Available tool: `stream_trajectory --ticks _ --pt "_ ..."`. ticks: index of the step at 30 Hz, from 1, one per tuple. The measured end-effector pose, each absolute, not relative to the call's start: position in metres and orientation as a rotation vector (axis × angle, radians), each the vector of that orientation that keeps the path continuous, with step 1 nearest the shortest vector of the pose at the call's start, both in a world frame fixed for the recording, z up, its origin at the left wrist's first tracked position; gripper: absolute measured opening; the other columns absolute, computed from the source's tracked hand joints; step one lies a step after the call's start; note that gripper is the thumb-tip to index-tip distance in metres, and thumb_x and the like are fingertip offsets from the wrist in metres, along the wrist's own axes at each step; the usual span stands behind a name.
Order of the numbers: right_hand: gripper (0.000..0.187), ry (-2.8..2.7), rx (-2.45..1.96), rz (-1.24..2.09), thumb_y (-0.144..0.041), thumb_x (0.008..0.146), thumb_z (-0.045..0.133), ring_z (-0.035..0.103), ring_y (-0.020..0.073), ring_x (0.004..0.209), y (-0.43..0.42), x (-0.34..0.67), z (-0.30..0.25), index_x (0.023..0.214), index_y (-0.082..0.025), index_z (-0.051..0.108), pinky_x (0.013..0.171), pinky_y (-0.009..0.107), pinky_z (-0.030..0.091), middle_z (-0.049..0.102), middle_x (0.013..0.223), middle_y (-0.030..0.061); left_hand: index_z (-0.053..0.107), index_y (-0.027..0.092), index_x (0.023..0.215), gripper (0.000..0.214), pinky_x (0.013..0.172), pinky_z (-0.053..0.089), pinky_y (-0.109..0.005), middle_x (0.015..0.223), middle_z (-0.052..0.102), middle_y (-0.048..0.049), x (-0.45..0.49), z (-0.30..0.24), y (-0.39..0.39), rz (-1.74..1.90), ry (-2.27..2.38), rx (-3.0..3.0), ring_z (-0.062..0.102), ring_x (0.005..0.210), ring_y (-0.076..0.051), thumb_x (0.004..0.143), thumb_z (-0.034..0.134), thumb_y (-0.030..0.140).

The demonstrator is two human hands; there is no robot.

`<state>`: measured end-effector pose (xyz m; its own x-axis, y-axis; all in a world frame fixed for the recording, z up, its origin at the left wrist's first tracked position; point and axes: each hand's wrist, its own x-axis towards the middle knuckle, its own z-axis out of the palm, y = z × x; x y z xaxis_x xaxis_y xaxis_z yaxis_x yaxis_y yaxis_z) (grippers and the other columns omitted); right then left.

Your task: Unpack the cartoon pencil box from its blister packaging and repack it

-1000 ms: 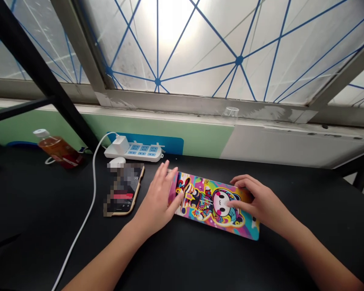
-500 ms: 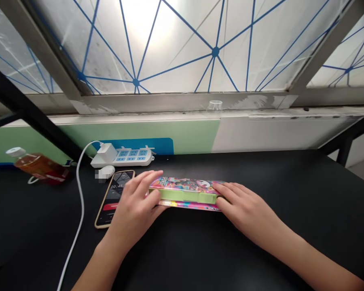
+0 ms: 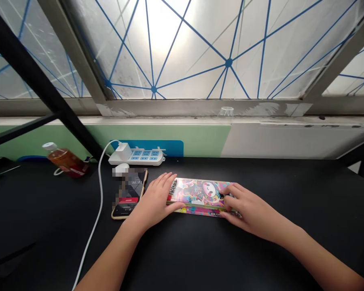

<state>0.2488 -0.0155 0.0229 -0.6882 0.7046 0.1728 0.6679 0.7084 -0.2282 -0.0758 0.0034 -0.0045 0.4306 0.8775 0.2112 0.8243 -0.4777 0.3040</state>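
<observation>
A colourful pencil box [image 3: 197,192] with a cartoon face on its shiny lid lies on the black table, its long front side towards me. My left hand [image 3: 159,196] holds the left end, with fingers over the top and the thumb along the front edge. At the other end my right hand [image 3: 241,204] grips the box, fingers bent onto the lid and thumb low at the front. Both ends of the box are partly hidden by my hands. Just left of my left hand lies a phone [image 3: 136,186] in a tan case.
Behind the phone are a white earphone case [image 3: 121,169] and a power strip [image 3: 148,155] with a charger [image 3: 124,151]. Its white cable [image 3: 100,194] runs down the left side. A drink bottle [image 3: 68,161] leans at the left by a black metal bar [image 3: 69,125].
The box has tipped so its printed lid faces me more and its green side is mostly hidden. My left thumb has moved to the front edge. The view has shifted left.
</observation>
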Motion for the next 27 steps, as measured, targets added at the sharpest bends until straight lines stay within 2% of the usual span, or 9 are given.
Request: stream_trajectory --ticks 3,6,10,14,17,20,23,25,27 --pt "0.021 -2.549 -1.189 0.338 -0.043 0.099 0.053 0.061 0.0273 0.111 -0.002 0.259 0.015 0.105 -0.024 0.060 0.092 0.045 0.053 0.063 0.121 0.0124 0.037 0.022 0.151 0.077 0.114 0.042 -0.050 0.154 0.046 -0.0160 -0.076 -0.004 0.002 0.544 1.476 2.463 0.043 0.143 -0.033 0.088 0.072 0.050" --pt "0.055 -2.412 -1.347 0.296 -0.058 0.092 0.060 0.051 0.0355 0.133 0.015 0.273 0.000 0.134 -0.024 0.051 0.107 0.056 0.044 0.053 0.145 0.0174 0.043 0.026 0.147 0.077 0.111 0.045 -0.047 0.147 0.050 -0.0136 -0.074 -0.001 -0.002 0.661 1.456 2.494 0.047 0.138 -0.032 0.082 0.080 0.040" --pt "0.074 -2.358 -1.416 0.281 -0.064 0.087 0.062 0.053 0.0376 0.131 0.026 0.287 -0.004 0.146 -0.023 0.044 0.105 0.056 0.046 0.055 0.144 0.0182 0.045 0.028 0.145 0.086 0.112 0.042 -0.053 0.138 0.051 -0.0128 -0.069 0.002 -0.010 0.816 1.467 2.654 0.046 0.132 -0.035 0.072 0.089 0.033" --pt "0.073 -2.354 -1.311 0.042 -0.066 0.080 0.070 0.061 0.0346 0.114 0.018 0.288 0.014 0.136 -0.025 0.051 0.097 0.051 0.050 0.064 0.124 0.0145 0.044 0.025 0.147 0.095 0.119 0.026 -0.062 0.132 0.051 -0.0144 -0.062 0.005 -0.015 0.910 1.459 2.858 0.045 0.129 -0.036 0.068 0.090 0.049" --pt "0.067 -2.371 -1.190 -0.178 -0.067 0.077 0.073 0.064 0.0326 0.103 0.007 0.282 0.025 0.125 -0.024 0.054 0.099 0.052 0.046 0.068 0.110 0.0118 0.043 0.022 0.147 0.087 0.120 0.022 -0.062 0.134 0.052 -0.0165 -0.060 0.008 -0.017 1.031 1.505 2.874 0.045 0.130 -0.036 0.077 0.079 0.059" --pt "0.041 -2.443 -1.119 -0.349 -0.053 0.088 0.068 0.067 0.0270 0.088 -0.005 0.271 0.028 0.113 -0.023 0.055 0.107 0.054 0.039 0.070 0.098 0.0077 0.047 0.022 0.144 0.066 0.122 0.019 -0.060 0.143 0.052 -0.0165 -0.062 0.012 -0.016 0.996 1.570 2.830 0.044 0.136 -0.034 0.088 0.073 0.046" --pt "0.014 -2.539 -1.101 -0.445 -0.033 0.098 0.056 0.069 0.0227 0.079 -0.016 0.259 0.025 0.106 -0.022 0.057 0.107 0.051 0.040 0.072 0.093 0.0055 0.056 0.023 0.132 0.045 0.121 0.021 -0.060 0.132 0.064 -0.0115 -0.064 0.015 -0.014 0.893 1.537 2.801 0.057 0.124 -0.030 0.091 0.071 0.033" --pt "0.014 -2.554 -1.087 -0.472 -0.026 0.100 0.050 0.072 0.0230 0.085 -0.021 0.252 0.022 0.110 -0.020 0.057 0.102 0.047 0.044 0.075 0.106 0.0084 0.062 0.023 0.121 0.033 0.120 0.022 -0.061 0.119 0.071 -0.0082 -0.066 0.017 -0.014 0.862 1.540 2.792 0.065 0.112 -0.028 0.091 0.072 0.030" --pt "0.019 -2.546 -1.068 -0.501 -0.021 0.101 0.047 0.073 0.0238 0.093 -0.024 0.248 0.019 0.117 -0.018 0.057 0.098 0.045 0.047 0.075 0.116 0.0112 0.064 0.022 0.113 0.026 0.119 0.020 -0.064 0.113 0.074 -0.0076 -0.066 0.018 -0.014 0.834 1.551 2.803 0.066 0.111 -0.029 0.090 0.073 0.029"
